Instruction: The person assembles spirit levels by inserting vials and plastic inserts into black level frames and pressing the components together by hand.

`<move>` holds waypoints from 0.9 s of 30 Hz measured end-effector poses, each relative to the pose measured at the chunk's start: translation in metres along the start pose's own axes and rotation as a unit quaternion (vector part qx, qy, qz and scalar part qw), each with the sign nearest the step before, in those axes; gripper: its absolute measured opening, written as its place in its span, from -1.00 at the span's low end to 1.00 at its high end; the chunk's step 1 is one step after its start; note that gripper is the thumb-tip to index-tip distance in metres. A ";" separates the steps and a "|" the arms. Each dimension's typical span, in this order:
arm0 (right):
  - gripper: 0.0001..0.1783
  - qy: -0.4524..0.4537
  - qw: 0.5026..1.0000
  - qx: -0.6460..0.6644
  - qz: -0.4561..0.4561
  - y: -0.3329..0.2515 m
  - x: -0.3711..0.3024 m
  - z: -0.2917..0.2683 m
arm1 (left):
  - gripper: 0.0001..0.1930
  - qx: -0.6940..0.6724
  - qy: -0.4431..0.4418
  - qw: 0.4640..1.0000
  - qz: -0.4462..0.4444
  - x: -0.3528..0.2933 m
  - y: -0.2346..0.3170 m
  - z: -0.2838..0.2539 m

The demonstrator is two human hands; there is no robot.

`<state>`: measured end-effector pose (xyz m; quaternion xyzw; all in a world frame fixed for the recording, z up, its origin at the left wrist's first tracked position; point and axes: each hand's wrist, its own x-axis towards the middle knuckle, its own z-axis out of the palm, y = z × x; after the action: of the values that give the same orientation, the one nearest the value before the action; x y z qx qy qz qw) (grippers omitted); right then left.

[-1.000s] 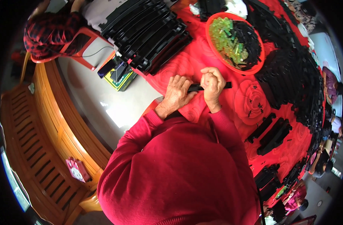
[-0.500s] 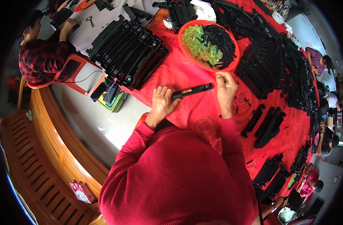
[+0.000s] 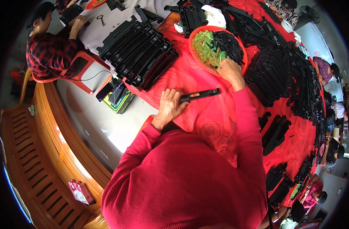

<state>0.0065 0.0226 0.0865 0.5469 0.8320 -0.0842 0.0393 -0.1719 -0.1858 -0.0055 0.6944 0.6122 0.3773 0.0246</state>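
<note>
A slim black plastic bar (image 3: 204, 94) with a small orange piece set in its middle lies on the red tablecloth. Around its left end my left hand (image 3: 169, 106) is closed, holding it down. My right hand (image 3: 231, 71) reaches into the near side of a red-orange basin (image 3: 194, 57), fingers pinched together. What they hold, if anything, is hidden. Yellow-green translucent tubes (image 3: 202, 45) fill the basin's left part, and short black strips (image 3: 228, 44) fill its right part.
Stacked black plastic frames (image 3: 138, 53) stand at the left, more black parts (image 3: 272, 72) on the right. Further black bars (image 3: 275, 135) lie on the cloth nearer me. A person in a checked shirt (image 3: 48, 53) sits at the far left. A wooden bench (image 3: 41, 160) stands on my left.
My right hand has moved away from beside the bar's right end, up into the basin. My left hand stays on the bar. The whole view has shifted slightly.
</note>
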 end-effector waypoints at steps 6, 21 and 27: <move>-0.85 0.033 0.999 0.010 -0.018 0.005 0.007 0.009 | -0.63 -0.006 0.002 1.000 -0.005 0.000 0.000 -0.001; -0.85 0.168 0.975 0.138 -0.038 0.017 0.002 0.013 | -0.62 0.003 0.000 1.000 0.011 0.000 -0.001 -0.002; -0.91 0.335 0.921 0.138 -0.145 0.021 -0.014 0.008 | -0.64 0.002 0.091 0.996 0.018 0.006 0.015 -0.015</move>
<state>0.0306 0.0167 0.0786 0.4162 0.8473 -0.0148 -0.3298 -0.1681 -0.1908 0.0162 0.6680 0.6001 0.4383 -0.0390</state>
